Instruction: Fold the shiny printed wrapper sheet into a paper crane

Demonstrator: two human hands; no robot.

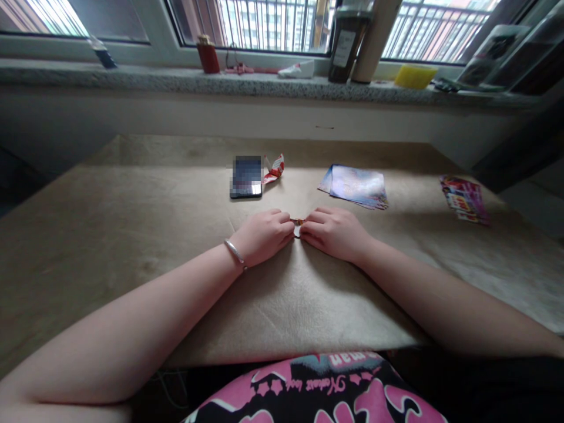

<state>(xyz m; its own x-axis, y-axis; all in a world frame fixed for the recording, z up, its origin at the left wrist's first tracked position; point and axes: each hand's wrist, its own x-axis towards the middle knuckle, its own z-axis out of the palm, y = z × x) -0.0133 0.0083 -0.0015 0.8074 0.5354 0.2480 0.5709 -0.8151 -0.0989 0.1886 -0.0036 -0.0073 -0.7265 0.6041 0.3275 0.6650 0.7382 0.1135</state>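
Note:
Both hands meet over the middle of the table, fingers curled round one small thing that they mostly hide. Only a narrow orange-red strip of it and a thin dark edge below show between the fingertips, so its kind is unclear. My left hand, with a silver bracelet at the wrist, grips its left side. From the right, my right hand closes on the other side. Just beyond the left hand lie a dark phone-like device with a blurred screen and a torn red-and-white wrapper.
Several bluish picture cards lie stacked beyond my right hand. Farther right, red and pink packets or cards are fanned on the tan table cover. The windowsill holds a red bottle, a dark jar and a yellow block.

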